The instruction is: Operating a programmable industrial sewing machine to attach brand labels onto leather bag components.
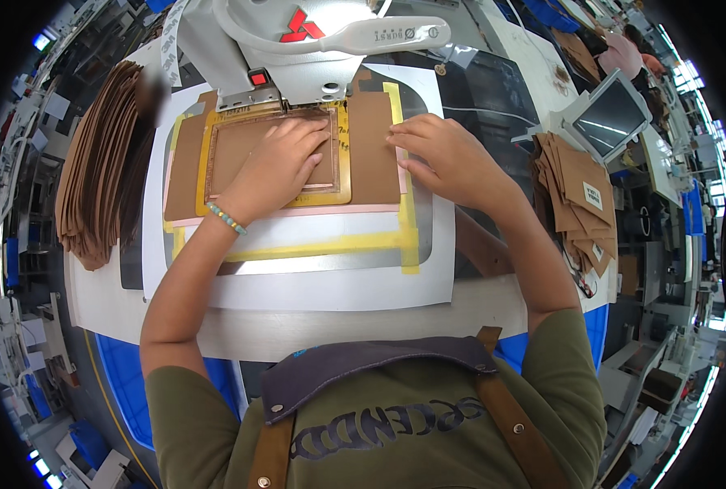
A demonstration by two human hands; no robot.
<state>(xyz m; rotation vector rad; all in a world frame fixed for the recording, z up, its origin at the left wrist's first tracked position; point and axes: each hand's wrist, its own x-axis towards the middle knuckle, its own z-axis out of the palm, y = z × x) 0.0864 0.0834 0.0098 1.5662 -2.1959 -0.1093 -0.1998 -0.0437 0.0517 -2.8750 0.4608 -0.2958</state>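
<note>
Busy workshop space spreads out all around, with blue bins low down and machines far off. Close to the person is a pale worktop (338, 326), and a big white sheet (338, 285) lies flat on it. Yellow tape (314, 244) runs in strips across that sheet.

Next comes a flat brown leather piece (373, 147), lying on the sheet under a yellow frame (343, 175). The left hand (277, 167) is open and flat, with its fingers spread a little, pressing down on the brown piece inside the frame. A beaded bracelet (227, 218) sits on that wrist. The right hand (440, 151) is also open and flat, holding nothing, with its fingertips on the right edge of the brown piece, by the yellow tape.

Just behind the hands stands a white sewing machine (298, 57), right over the frame. To the left is a tall stack of brown pieces (98, 171). To the right lies a messy pile of brown pieces (579, 204), with a small grey screen (607, 118) behind it.
</note>
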